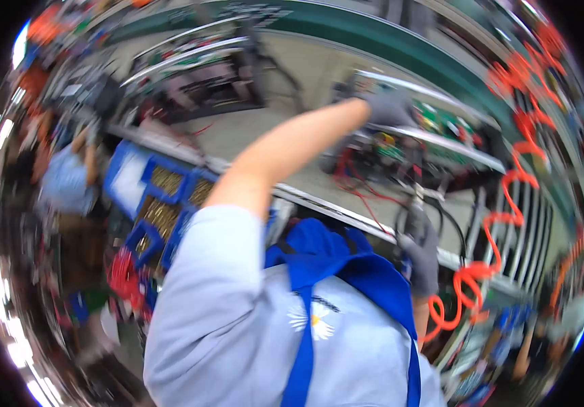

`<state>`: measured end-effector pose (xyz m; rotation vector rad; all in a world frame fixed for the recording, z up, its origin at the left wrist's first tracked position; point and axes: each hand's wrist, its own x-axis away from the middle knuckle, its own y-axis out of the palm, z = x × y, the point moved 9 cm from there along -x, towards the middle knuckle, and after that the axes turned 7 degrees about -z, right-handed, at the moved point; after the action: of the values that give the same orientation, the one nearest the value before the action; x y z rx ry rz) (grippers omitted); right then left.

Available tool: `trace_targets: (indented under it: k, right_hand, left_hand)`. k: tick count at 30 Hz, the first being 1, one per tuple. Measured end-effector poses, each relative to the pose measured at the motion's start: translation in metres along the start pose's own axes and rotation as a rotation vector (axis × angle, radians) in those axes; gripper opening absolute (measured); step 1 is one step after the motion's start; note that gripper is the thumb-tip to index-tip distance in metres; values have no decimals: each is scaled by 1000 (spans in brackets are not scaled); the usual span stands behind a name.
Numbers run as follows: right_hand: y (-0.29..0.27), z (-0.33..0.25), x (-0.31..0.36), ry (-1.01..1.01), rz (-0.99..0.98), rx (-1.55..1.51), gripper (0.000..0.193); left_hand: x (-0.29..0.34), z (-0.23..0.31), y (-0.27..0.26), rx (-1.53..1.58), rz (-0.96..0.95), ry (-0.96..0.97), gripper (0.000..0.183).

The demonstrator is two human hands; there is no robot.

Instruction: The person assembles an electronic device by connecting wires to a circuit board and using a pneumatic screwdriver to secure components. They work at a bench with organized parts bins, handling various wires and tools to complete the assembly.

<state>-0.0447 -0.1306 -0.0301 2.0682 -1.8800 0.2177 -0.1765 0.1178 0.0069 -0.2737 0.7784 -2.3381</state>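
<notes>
My left hand (390,108), in a grey glove, reaches across the bench onto an electronic assembly (441,146) with metal rails, green circuit boards and red wires. The hand lies between its two rails; its fingers are blurred and I cannot make out their grip. My right hand (424,254), also gloved in grey, is closed around a dark power screwdriver (414,220). The tool points away from me, its thin tip near the assembly's near rail. Whether the tip touches anything is too blurred to tell.
A second similar assembly (197,85) stands at the far left of the bench (312,68). Blue bins (129,180) of small brass-coloured parts sit at the left edge. An orange coiled hose (489,251) hangs at the right, near white slats (522,237). Another person (68,180) is at the left.
</notes>
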Motion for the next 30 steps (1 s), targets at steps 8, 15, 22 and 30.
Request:
trace_targets:
  k: [8,15,22,30]
  right_hand:
    - [-3,4,-2,20,-119,38,62]
    - [-1,10,1,-39,-135,-73,66]
    - [-1,10,0,10,-138,-185,70]
    - [28,14,-1,65,-376,-957,53]
  left_hand:
    - [-13,-18,14,225,-34,-39,32]
    - [-18,-26,20,319,-62,-33,30]
    - [-14,-6,6,-58,14,58,42]
    - [-25,-12,16,191,-110,-12,45]
